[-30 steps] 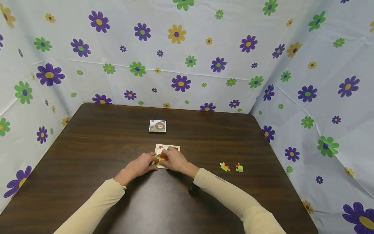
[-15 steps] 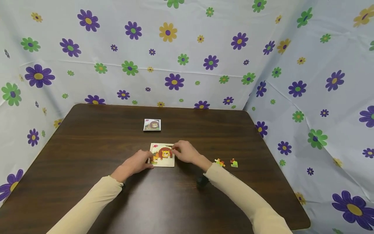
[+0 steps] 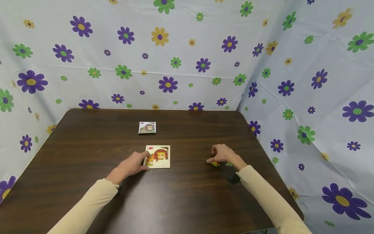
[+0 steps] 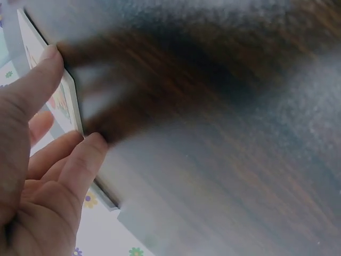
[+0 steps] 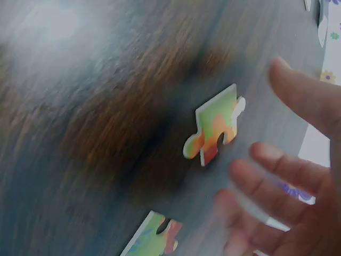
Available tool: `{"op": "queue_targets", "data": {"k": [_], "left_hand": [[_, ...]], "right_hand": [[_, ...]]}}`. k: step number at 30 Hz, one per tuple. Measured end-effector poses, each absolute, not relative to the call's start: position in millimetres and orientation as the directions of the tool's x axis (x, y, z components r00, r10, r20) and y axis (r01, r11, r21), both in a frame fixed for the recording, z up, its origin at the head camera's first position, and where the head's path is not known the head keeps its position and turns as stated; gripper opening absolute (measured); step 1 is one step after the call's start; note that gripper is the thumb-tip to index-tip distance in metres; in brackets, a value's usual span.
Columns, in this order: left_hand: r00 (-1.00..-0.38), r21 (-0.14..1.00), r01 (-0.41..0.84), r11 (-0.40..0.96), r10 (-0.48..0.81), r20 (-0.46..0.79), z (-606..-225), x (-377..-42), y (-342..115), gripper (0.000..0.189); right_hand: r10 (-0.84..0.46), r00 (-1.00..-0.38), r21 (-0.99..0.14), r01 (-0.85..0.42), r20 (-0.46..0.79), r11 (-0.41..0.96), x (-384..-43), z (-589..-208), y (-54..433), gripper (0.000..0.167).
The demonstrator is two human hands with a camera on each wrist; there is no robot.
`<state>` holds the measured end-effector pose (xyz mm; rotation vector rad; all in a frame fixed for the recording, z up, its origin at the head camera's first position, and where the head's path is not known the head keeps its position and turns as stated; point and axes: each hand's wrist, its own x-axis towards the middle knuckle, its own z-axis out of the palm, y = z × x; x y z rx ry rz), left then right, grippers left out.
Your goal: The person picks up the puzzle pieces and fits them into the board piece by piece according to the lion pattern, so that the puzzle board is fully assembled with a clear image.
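A wooden jigsaw board (image 3: 163, 164) with a lion picture lies flat on the table, part of its picture filled in. My left hand (image 3: 132, 163) holds its near left corner; in the left wrist view the thumb (image 4: 50, 56) is on one edge and a finger (image 4: 88, 154) on the adjoining one. Over to the right, my right hand (image 3: 222, 153) hovers beside a green and orange jigsaw piece (image 5: 216, 125), thumb and fingers apart with nothing between them. A second jigsaw piece (image 5: 149, 237) lies close by, partly out of frame in the right wrist view.
A small card (image 3: 147, 127) showing the same lion picture lies behind the board. The dark wood table (image 3: 181, 191) is backed by flowered curtains (image 3: 187, 81) at the rear and sides.
My right hand has left the board and moved right to the loose jigsaw pieces. The left hand has stayed at the board's left side. The head view has shifted slightly.
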<state>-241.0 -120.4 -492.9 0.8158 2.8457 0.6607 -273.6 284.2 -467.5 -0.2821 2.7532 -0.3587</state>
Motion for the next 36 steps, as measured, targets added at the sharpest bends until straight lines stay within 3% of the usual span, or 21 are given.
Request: {"op": "queue_targets", "data": {"k": [4, 8, 25, 29, 33, 36], "left_hand": [[-0.870, 0.424, 0.436, 0.794, 0.492, -0.025, -492, -241, -119, 0.058], [-0.881, 0.407, 0.414, 0.814, 0.471, -0.044, -493, -241, -118, 0.066], [-0.889, 0.414, 0.402, 0.816, 0.457, -0.038, -493, -239, -120, 0.069], [-0.890, 0.416, 0.399, 0.817, 0.455, -0.040, -494, -238, -120, 0.069], [-0.890, 0.414, 0.397, 0.819, 0.454, -0.045, -492, -238, -119, 0.070], [-0.889, 0.411, 0.402, 0.818, 0.457, -0.040, -492, -237, -121, 0.070]], "right_hand": [[-0.236, -0.901, -0.208, -0.168, -0.364, 0.964, -272, -469, 290, 0.043], [-0.273, -0.894, -0.218, -0.205, -0.355, 0.954, -270, -469, 289, 0.034], [-0.267, -0.891, -0.295, -0.161, -0.366, 0.942, -275, -469, 280, 0.035], [-0.315, -0.896, -0.300, -0.222, -0.314, 0.928, -274, -465, 275, 0.023], [-0.382, -0.899, -0.362, -0.289, -0.216, 0.886, -275, -459, 259, 0.017], [-0.399, -0.899, -0.479, -0.274, -0.181, 0.834, -276, -455, 231, 0.017]]}}
